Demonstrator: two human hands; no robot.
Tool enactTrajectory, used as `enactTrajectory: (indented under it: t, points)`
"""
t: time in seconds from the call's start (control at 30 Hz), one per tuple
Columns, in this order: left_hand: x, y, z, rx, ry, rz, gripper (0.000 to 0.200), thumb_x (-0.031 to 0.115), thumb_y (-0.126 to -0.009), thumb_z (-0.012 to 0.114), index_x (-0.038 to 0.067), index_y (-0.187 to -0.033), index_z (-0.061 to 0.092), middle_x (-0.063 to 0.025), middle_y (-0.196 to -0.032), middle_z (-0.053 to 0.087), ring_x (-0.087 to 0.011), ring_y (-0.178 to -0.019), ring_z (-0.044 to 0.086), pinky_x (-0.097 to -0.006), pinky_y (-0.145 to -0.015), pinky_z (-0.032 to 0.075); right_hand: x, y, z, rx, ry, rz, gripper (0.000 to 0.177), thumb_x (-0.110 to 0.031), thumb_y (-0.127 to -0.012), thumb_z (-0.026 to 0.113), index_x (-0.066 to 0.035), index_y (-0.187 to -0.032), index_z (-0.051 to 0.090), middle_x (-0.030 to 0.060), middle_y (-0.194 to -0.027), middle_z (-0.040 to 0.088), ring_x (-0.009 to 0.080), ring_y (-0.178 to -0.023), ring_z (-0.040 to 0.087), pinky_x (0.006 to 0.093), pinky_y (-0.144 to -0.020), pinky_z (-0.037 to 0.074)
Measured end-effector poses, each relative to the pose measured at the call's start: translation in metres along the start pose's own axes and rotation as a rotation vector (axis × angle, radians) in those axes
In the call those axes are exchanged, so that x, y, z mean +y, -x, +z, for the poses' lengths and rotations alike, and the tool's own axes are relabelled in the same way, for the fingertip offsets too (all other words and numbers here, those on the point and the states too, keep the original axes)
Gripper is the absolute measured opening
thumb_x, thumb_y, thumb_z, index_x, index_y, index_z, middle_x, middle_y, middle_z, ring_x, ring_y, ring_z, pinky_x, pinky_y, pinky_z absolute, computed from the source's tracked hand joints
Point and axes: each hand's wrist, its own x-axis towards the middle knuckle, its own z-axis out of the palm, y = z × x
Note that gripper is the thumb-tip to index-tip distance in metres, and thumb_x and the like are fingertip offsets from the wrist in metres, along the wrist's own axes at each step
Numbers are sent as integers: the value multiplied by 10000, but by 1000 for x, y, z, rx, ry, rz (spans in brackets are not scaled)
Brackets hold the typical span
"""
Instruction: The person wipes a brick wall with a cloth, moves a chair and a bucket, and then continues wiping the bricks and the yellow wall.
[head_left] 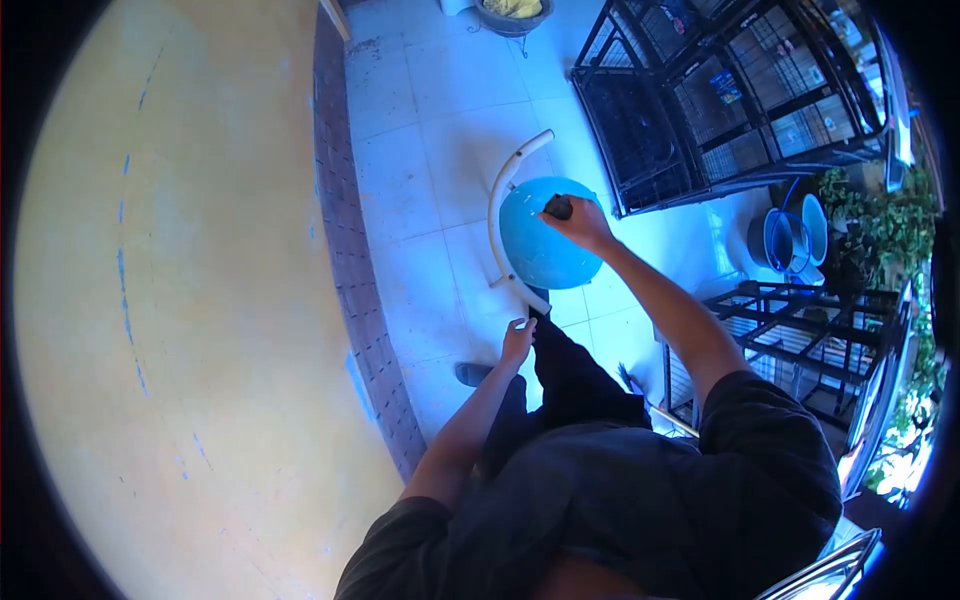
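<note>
Straight ahead over the tiled floor [440, 150] sits the blue sphere [540, 260], its white curved frame [496, 200] running near to far. Right hand [583, 225] clamps a dark object [558, 207] on top; left hand [518, 340], nearer, grips the frame's end.

Home patio: tiled floor [440, 130]; wire cages [720, 90]; potted plants [900, 220]; yellow wall [180, 300]
</note>
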Motion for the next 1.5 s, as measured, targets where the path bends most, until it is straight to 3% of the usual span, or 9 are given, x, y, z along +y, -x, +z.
enactTrajectory:
  t: [0.17,0.3,0.43,0.53,0.67,0.77,0.97,1.2,1.5]
  points:
    - [-1,-75,32,239,-67,-114,782,529,-878,729,-20,-1371,470,-140,-1077,649,-226,-893,644,-358,-789,530,70,-153,11,-109,418,-267,362,-389,-761,774,-57,-875,686,168,-908,695,354,-930,682,489,-840,530]
    - [9,-110,36,279,-88,-228,701,529,-854,746,-50,-1220,595,-126,-907,665,-211,-776,632,-355,-756,541,107,-249,39,-131,454,-523,350,-282,-677,833,-62,-907,687,145,-1088,683,351,-1014,664,458,-887,524]
    - [32,-115,47,425,420,-326,338,346,-952,678,17,-959,599,-124,-810,632,-283,-891,716,-465,-717,599,122,-278,64,-319,490,-408,423,-193,-684,840,-78,-1039,641,117,-1032,704,321,-1027,679,431,-887,523]
    - [57,-103,40,407,525,-504,270,226,-952,688,34,-1079,547,-81,-815,593,-288,-789,699,-464,-641,624,130,-280,83,-299,532,-337,490,-158,-733,803,-114,-1163,573,83,-962,720,306,-995,695,420,-875,517]
    - [12,-131,19,273,627,-502,243,220,-940,690,57,-1007,522,-60,-763,545,-219,-604,576,-423,-548,577,135,-287,87,-408,538,-361,420,-187,-690,810,-111,-1078,669,100,-909,733,301,-933,714,415,-848,522]
    - [46,-116,24,471,404,-531,228,203,-932,673,36,-967,523,-69,-736,551,-223,-600,602,-420,-517,561,139,-289,73,-490,620,-272,247,-183,-693,782,-122,-929,741,99,-899,747,291,-901,731,419,-806,550]
    - [98,-107,-9,352,-225,-243,362,273,-930,636,-52,-773,626,-122,-590,612,-248,-504,649,-422,-490,541,184,-165,-61,-383,510,87,172,-194,-733,730,-120,-883,768,109,-884,761,305,-863,748,437,-752,597]
    - [239,-141,34,83,-894,301,396,306,-887,676,-87,-905,725,-288,-867,722,-438,-896,720,-520,-814,558,222,27,-172,68,317,686,341,-438,-894,657,-117,-969,742,159,-900,735,356,-857,721,495,-739,563]
    - [339,-83,77,-76,-1177,504,337,274,-878,664,-49,-924,747,-273,-887,729,-442,-929,712,-520,-838,552,211,167,-146,311,97,915,344,-391,-839,675,-63,-929,722,215,-824,719,410,-758,712,520,-708,584]
